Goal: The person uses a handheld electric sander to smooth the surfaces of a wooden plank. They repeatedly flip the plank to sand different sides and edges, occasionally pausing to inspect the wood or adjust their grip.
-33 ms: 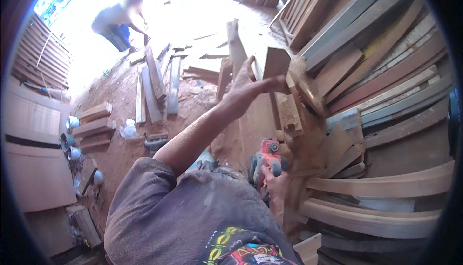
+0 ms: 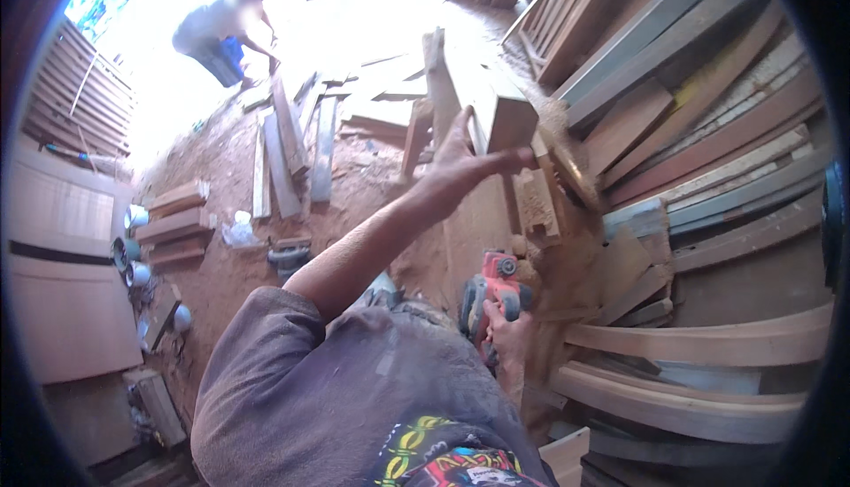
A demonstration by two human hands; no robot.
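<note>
My left hand (image 2: 460,158) reaches forward to the near end of a thick wooden beam (image 2: 513,124). Its thumb lies across the lower edge of the end face and a finger runs up the beam's left side, so the hand spans that corner. Lower down, close to my body, my right hand (image 2: 508,332) is wrapped round the handle of a red and black electric hand planer (image 2: 501,290). The planer is apart from the beam, and its underside is hidden.
Sawdust-covered blocks (image 2: 536,208) lie below the beam. Stacked boards (image 2: 708,186) and curved timbers (image 2: 691,345) fill the right. Loose planks (image 2: 279,164) lie ahead on the left, where another person (image 2: 221,35) bends over. Another power tool (image 2: 289,258) rests on the ground.
The whole view has shifted slightly. Both hands keep their places on the beam and the planer.
</note>
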